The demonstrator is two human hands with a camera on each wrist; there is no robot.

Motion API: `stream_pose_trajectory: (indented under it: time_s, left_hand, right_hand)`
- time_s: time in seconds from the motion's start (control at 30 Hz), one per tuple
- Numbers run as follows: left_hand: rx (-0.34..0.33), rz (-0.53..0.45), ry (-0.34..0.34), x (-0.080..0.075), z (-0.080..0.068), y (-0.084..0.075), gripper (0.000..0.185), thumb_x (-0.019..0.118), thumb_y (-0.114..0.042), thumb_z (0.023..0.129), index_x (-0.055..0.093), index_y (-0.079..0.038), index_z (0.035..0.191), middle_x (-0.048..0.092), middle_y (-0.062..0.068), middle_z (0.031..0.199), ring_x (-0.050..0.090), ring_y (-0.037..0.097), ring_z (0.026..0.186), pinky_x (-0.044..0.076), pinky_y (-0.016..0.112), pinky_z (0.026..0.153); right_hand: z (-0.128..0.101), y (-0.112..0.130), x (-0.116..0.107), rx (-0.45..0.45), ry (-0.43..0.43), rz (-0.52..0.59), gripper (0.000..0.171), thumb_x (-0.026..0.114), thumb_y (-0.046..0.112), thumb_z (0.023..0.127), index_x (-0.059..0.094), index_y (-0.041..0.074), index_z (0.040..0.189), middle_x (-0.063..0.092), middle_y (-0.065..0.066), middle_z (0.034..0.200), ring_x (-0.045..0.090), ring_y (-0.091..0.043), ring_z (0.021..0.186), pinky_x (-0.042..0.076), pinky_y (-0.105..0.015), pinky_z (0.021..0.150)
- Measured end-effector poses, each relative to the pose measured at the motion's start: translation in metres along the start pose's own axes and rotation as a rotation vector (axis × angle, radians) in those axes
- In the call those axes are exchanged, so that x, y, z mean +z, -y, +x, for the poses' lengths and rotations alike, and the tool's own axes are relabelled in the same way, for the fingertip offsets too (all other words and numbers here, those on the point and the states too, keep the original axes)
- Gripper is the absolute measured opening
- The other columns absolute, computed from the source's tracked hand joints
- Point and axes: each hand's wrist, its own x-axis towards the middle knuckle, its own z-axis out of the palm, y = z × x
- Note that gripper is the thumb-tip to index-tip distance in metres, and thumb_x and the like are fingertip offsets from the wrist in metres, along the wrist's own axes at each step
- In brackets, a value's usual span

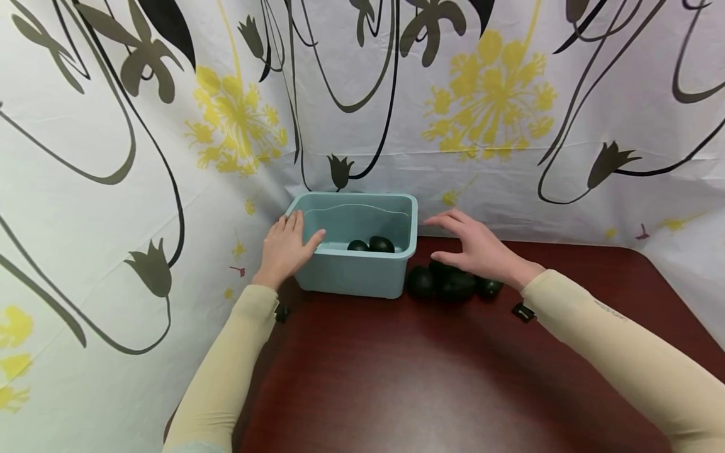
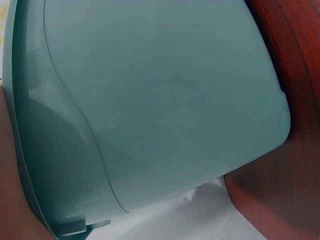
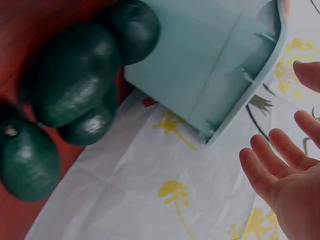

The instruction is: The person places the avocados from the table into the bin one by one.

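A pale teal plastic bin (image 1: 357,270) stands at the back of the dark red table (image 1: 453,377), with two dark green avocados (image 1: 370,245) inside it. My left hand (image 1: 286,246) rests flat against the bin's left front corner, thumb on the rim; the left wrist view is filled by the bin's wall (image 2: 165,100). My right hand (image 1: 472,244) hovers open above several avocados (image 1: 450,283) lying on the table right of the bin. The right wrist view shows these avocados (image 3: 75,80) beside the bin (image 3: 210,65) and my straight fingers (image 3: 280,160) holding nothing.
A white curtain (image 1: 141,157) with black and yellow flower print hangs close behind and to the left of the table. The table's right corner (image 1: 651,258) is rounded. A small black clip (image 1: 523,312) sits at my right wrist.
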Motion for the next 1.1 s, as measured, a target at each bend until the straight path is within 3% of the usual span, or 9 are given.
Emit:
stream_pose_trajectory:
  time_s: [0.2, 0.43, 0.57, 0.7, 0.9, 1.1]
  left_hand:
    - [0.000, 0.004, -0.002, 0.001, 0.000, 0.000, 0.104, 0.019, -0.081, 0.094, 0.024, -0.001, 0.159, 0.030, 0.020, 0.161, 0.023, 0.039, 0.148, 0.017, 0.052, 0.121]
    - [0.003, 0.000, -0.003, 0.000, 0.000, -0.001, 0.103, 0.019, -0.081, 0.094, 0.024, -0.001, 0.159, 0.031, 0.020, 0.160, 0.024, 0.039, 0.148, 0.018, 0.052, 0.120]
    - [0.003, -0.001, -0.001, -0.001, 0.000, -0.001, 0.103, 0.019, -0.081, 0.094, 0.024, -0.001, 0.159, 0.031, 0.020, 0.160, 0.024, 0.040, 0.148, 0.018, 0.052, 0.120]
    - [0.003, -0.005, -0.001, -0.001, -0.001, 0.000, 0.103, 0.019, -0.081, 0.094, 0.025, -0.001, 0.159, 0.031, 0.020, 0.160, 0.024, 0.040, 0.148, 0.018, 0.052, 0.121]
    - [0.006, 0.000, -0.002, -0.001, 0.000, 0.000, 0.103, 0.019, -0.081, 0.094, 0.024, -0.001, 0.159, 0.031, 0.020, 0.160, 0.024, 0.039, 0.148, 0.018, 0.051, 0.121]
    - [0.003, -0.004, 0.001, -0.001, 0.000, -0.001, 0.103, 0.019, -0.081, 0.094, 0.024, -0.002, 0.159, 0.031, 0.019, 0.160, 0.023, 0.039, 0.148, 0.017, 0.051, 0.121]
  right_hand:
    - [-0.016, -0.011, 0.003, 0.041, 0.020, -0.030, 0.063, 0.077, 0.036, 0.091, 0.049, 0.030, 0.147, 0.046, 0.003, 0.143, 0.051, -0.023, 0.128, 0.048, -0.052, 0.097]
    - [-0.033, -0.022, 0.008, 0.103, 0.050, -0.051, 0.062, 0.077, 0.040, 0.090, 0.050, 0.033, 0.145, 0.048, 0.008, 0.138, 0.053, -0.014, 0.121, 0.051, -0.046, 0.093]
    - [-0.041, -0.029, 0.013, 0.121, 0.059, -0.043, 0.061, 0.078, 0.038, 0.089, 0.050, 0.034, 0.144, 0.048, 0.009, 0.138, 0.059, -0.009, 0.097, 0.052, -0.040, 0.084]
    - [-0.049, -0.035, 0.020, 0.137, 0.075, -0.034, 0.061, 0.079, 0.035, 0.089, 0.050, 0.033, 0.143, 0.049, 0.005, 0.138, 0.057, -0.012, 0.077, 0.049, -0.037, 0.077]
    - [-0.060, -0.047, 0.031, 0.157, 0.099, -0.036, 0.058, 0.079, 0.034, 0.089, 0.053, 0.030, 0.141, 0.051, 0.007, 0.132, 0.055, -0.013, 0.087, 0.050, -0.036, 0.074]
    - [-0.067, -0.058, 0.041, 0.170, 0.127, -0.014, 0.058, 0.079, 0.031, 0.090, 0.054, 0.020, 0.141, 0.052, -0.004, 0.134, 0.061, -0.028, 0.105, 0.053, -0.045, 0.084]
